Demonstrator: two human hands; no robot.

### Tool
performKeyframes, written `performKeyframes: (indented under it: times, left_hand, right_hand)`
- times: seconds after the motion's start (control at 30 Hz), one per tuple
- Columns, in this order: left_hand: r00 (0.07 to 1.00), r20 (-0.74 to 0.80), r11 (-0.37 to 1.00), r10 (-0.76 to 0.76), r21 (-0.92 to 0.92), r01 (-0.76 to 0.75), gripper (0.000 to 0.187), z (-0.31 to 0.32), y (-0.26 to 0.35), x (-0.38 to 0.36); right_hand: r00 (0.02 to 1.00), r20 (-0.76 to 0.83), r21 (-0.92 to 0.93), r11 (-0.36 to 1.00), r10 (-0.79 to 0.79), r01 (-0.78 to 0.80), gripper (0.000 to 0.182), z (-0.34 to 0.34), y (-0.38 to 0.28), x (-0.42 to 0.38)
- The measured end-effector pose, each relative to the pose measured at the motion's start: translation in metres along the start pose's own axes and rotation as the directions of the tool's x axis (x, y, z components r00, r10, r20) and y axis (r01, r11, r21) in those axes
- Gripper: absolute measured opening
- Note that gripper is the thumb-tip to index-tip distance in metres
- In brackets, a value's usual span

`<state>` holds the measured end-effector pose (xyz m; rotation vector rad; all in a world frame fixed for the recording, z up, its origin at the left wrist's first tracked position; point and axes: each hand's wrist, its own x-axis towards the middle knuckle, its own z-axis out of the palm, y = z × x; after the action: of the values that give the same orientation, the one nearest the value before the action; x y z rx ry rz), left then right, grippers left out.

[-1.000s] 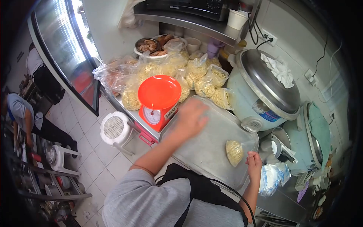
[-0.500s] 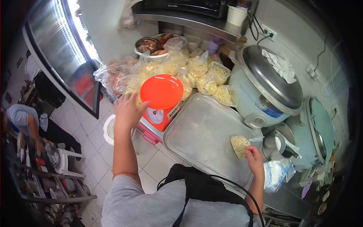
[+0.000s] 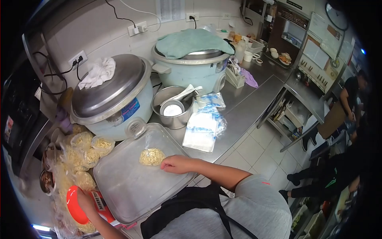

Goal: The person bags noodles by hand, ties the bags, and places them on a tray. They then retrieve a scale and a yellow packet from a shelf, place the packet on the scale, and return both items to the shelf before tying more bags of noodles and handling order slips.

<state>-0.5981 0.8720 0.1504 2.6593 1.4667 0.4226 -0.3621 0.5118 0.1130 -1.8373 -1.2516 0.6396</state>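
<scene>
A small clear plastic bag of pale yellow noodles (image 3: 152, 157) lies on the metal tray (image 3: 123, 187). My right hand (image 3: 177, 164) is at its right edge, fingers curled and pressed together; I cannot tell what is in them. At the lower left, my left hand (image 3: 84, 202) reaches over the orange-red pan (image 3: 74, 207) of a kitchen scale (image 3: 102, 207), its fingers partly hidden. The scale stands beside the tray's left end. More bagged noodles (image 3: 85, 151) are piled behind and around the scale.
Two large rice cookers (image 3: 115, 91) (image 3: 191, 71) stand along the wall. Between them and me are a steel pot (image 3: 171, 111) with utensils and a stack of plastic bags (image 3: 201, 129). Other people (image 3: 346, 103) stand at the right, across the tiled floor (image 3: 254, 149).
My view has swung to the right, bringing the counter's far end into sight. My left hand, spread beside the scale before, now overlaps its pan. My right hand remains by the noodle bag.
</scene>
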Motion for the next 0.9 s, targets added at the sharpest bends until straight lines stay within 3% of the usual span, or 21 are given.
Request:
performKeyframes:
  times: [0.1,0.2,0.3,0.37,0.47,0.57,0.6,0.67,0.77,0.8,0.83,0.87,0.9]
  left_hand:
    - [0.993,-0.118,1.0,-0.004,-0.009,0.003,0.03,0.005,0.001,-0.006]
    - [0.955,-0.28,0.993,0.1,-0.03,-0.113,0.026,0.008,0.0,-0.014]
    - [0.929,-0.358,0.993,0.096,-0.026,-0.113,0.022,0.005,-0.002,-0.019]
    - [0.937,-0.341,0.969,0.074,-0.197,-0.148,0.019,0.004,-0.004,-0.025]
    - [0.918,-0.394,0.969,0.047,-0.204,-0.137,0.02,-0.005,0.003,-0.046]
    - [0.839,-0.521,0.915,0.157,-0.242,-0.322,0.017,-0.014,-0.013,-0.064]
    - [0.825,-0.545,0.887,0.15,-0.294,-0.356,0.017,-0.02,-0.021,-0.072]
    - [0.947,-0.311,0.594,-0.086,-0.779,-0.202,0.016,-0.028,-0.042,-0.093]
    - [0.871,-0.186,0.348,-0.454,-0.937,-0.018,0.021,-0.054,-0.068,-0.127]
    - [0.812,-0.312,0.517,-0.493,-0.856,-0.015,0.04,-0.045,-0.086,-0.132]
    - [0.731,-0.545,0.836,-0.41,-0.546,0.062,0.047,-0.035,-0.106,-0.14]
    - [0.669,-0.708,0.973,-0.227,-0.134,0.188,0.054,-0.027,-0.123,-0.149]
    - [0.752,-0.573,0.944,-0.327,-0.16,0.289,0.057,-0.027,-0.13,-0.16]
  right_hand:
    - [0.997,-0.064,0.049,0.998,0.047,-0.044,0.02,-0.002,0.013,-0.014]
    - [0.991,-0.06,0.087,0.99,0.116,-0.11,0.021,-0.004,0.017,-0.021]
    - [0.988,-0.062,0.087,0.987,0.143,-0.138,0.021,-0.004,0.012,-0.022]
    - [0.993,-0.069,0.065,0.994,0.093,-0.088,0.021,0.003,0.018,-0.017]
    - [0.994,-0.051,0.058,0.994,0.093,-0.09,0.017,0.009,0.022,-0.008]
    - [0.994,-0.017,0.086,0.991,0.104,-0.103,0.014,0.012,0.008,0.0]
    - [0.993,0.002,0.175,0.978,0.119,-0.117,0.014,0.015,0.005,0.004]
    - [0.984,0.046,0.239,0.954,0.174,-0.18,0.014,0.021,0.008,0.01]
    - [0.98,0.1,0.302,0.933,0.173,-0.195,0.014,0.034,0.006,0.018]
    - [0.979,0.106,0.322,0.926,0.173,-0.199,0.014,0.036,0.005,0.02]
    - [0.976,0.14,0.335,0.919,0.167,-0.206,0.015,0.038,0.001,0.022]
    - [0.973,0.161,0.343,0.915,0.167,-0.214,0.014,0.041,-0.002,0.024]
    - [0.969,0.183,0.349,0.91,0.169,-0.224,0.013,0.045,-0.005,0.026]
